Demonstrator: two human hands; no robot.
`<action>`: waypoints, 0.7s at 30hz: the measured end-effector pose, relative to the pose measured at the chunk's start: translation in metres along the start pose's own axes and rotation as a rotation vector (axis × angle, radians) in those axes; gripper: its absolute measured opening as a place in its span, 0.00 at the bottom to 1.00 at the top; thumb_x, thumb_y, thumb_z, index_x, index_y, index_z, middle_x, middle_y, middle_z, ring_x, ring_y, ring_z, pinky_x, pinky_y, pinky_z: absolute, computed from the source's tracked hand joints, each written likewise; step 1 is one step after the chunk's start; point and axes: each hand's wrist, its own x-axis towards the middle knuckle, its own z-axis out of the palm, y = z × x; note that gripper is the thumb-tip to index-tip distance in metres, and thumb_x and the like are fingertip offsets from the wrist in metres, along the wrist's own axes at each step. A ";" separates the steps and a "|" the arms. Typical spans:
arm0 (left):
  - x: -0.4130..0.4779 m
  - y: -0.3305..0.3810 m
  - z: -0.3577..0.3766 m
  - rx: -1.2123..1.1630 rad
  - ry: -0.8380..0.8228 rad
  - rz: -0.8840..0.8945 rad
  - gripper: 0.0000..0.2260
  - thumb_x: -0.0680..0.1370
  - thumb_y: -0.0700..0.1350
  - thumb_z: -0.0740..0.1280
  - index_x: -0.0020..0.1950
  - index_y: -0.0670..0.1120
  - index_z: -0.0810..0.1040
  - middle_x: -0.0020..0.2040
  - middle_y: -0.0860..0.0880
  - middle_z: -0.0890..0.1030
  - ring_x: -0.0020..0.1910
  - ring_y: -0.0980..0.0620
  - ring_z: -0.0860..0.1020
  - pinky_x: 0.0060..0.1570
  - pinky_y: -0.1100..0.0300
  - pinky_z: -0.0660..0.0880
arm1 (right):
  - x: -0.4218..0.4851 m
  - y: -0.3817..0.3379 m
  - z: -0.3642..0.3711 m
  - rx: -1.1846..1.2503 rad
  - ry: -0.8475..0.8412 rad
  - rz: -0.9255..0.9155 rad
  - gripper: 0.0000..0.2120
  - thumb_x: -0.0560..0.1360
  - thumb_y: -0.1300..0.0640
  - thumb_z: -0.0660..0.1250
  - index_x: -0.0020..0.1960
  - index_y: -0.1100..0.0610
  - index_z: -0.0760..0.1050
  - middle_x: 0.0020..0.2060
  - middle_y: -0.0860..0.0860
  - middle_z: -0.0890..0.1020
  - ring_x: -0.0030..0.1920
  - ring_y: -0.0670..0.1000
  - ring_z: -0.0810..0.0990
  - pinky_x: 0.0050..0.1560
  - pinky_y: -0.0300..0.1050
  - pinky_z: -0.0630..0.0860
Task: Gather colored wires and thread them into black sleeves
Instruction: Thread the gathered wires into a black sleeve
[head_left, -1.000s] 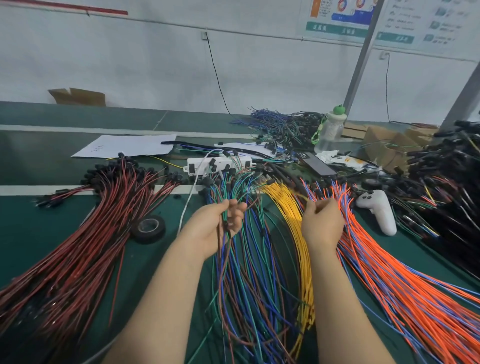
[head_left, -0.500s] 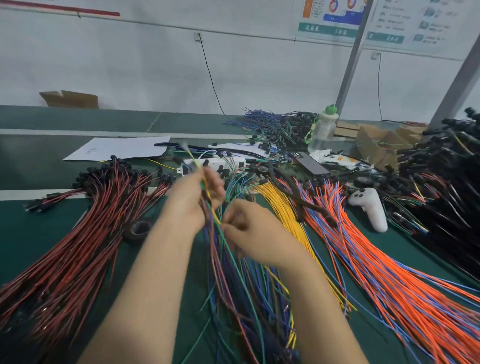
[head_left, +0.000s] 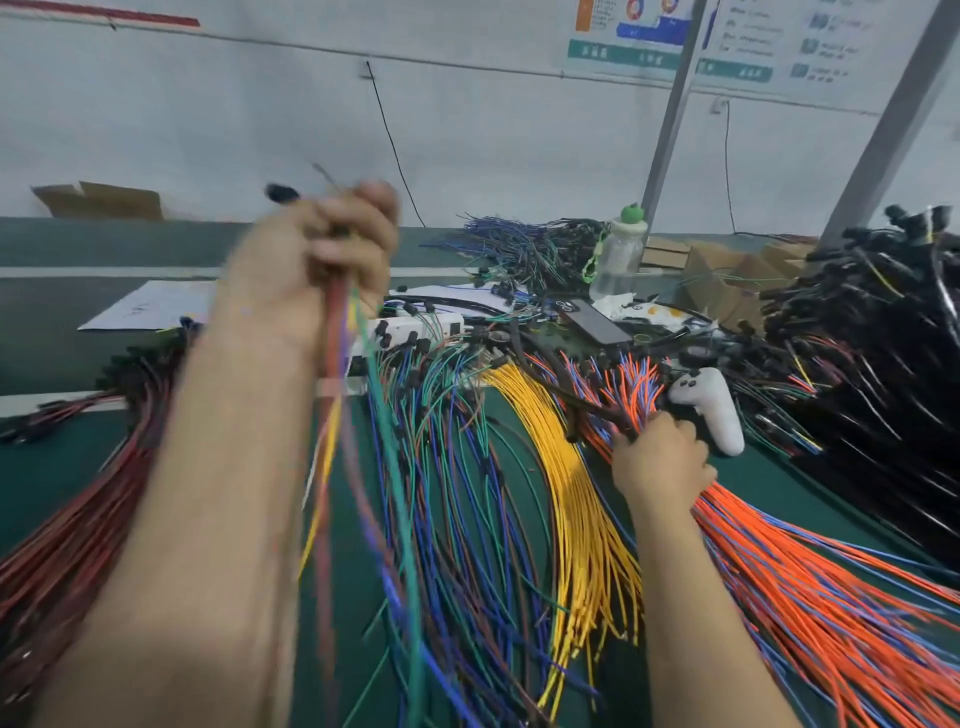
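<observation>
The left hand is lifted well clear of the table, its fist wrapped round a thin bunch of mixed wires, red, yellow, green and purple, which trail down from the fist toward the person. It is blurred, so I can't make out the fingers one by one. A dark tip pokes out above the knuckles; what it is I cannot tell. Holding the bunch up like that looks sensible to me: the strands hang straight, free of the tangle below, with their ends together for threading.

The right hand is down on the table, fingers curled into the orange wires close to their upper ends. It seems to be picking the next colour, though whether it has one strand or several is hidden.

The stock is fanned out by colour, heads all pointing away from the person, so any one can be reached: yellow wires lie between the two hands, and blue and green wires just beside the hanging bunch. What looks like a black sleeve lies across the far ends of the yellow and orange, just beyond the right hand and well apart from the left.
</observation>
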 end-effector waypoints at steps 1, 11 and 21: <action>0.006 -0.012 -0.005 0.061 0.082 -0.023 0.07 0.76 0.31 0.55 0.42 0.38 0.70 0.30 0.43 0.75 0.20 0.54 0.73 0.16 0.70 0.64 | 0.004 0.003 0.003 0.026 0.033 -0.004 0.17 0.78 0.53 0.64 0.64 0.60 0.72 0.63 0.59 0.73 0.64 0.62 0.69 0.62 0.54 0.64; 0.057 -0.111 -0.063 0.503 0.465 -0.076 0.10 0.83 0.39 0.54 0.43 0.42 0.69 0.29 0.47 0.77 0.18 0.59 0.67 0.15 0.70 0.62 | -0.002 -0.015 -0.019 0.603 0.378 -0.153 0.05 0.77 0.60 0.64 0.49 0.61 0.77 0.45 0.58 0.82 0.50 0.60 0.78 0.52 0.52 0.71; 0.066 -0.126 -0.078 0.618 0.536 0.143 0.14 0.83 0.42 0.53 0.62 0.39 0.74 0.46 0.43 0.78 0.37 0.53 0.76 0.30 0.67 0.73 | -0.056 -0.084 -0.008 0.503 -0.111 -0.507 0.04 0.76 0.60 0.65 0.49 0.59 0.78 0.46 0.58 0.83 0.49 0.59 0.79 0.48 0.46 0.69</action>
